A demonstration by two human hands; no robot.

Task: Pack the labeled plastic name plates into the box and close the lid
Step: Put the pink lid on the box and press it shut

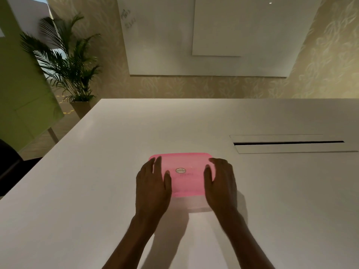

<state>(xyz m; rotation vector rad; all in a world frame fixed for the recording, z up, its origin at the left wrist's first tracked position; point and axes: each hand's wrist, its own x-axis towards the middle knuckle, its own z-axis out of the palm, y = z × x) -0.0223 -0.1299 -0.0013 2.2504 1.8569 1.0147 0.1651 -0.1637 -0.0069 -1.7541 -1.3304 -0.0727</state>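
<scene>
Hands, left [152, 184] and right [221, 183], press flat (no grip) on pink lid's [186, 181] side edges.

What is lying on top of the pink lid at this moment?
Both hands rest flat on the pink lid: left hand at its left end, right hand at its right. An oval sticker sits between them. The box contents are hidden.

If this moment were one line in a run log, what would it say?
step: closing lid | left hand: flat on pink lid | right hand: flat on lid | box: on white table | name plates: not visible
</scene>
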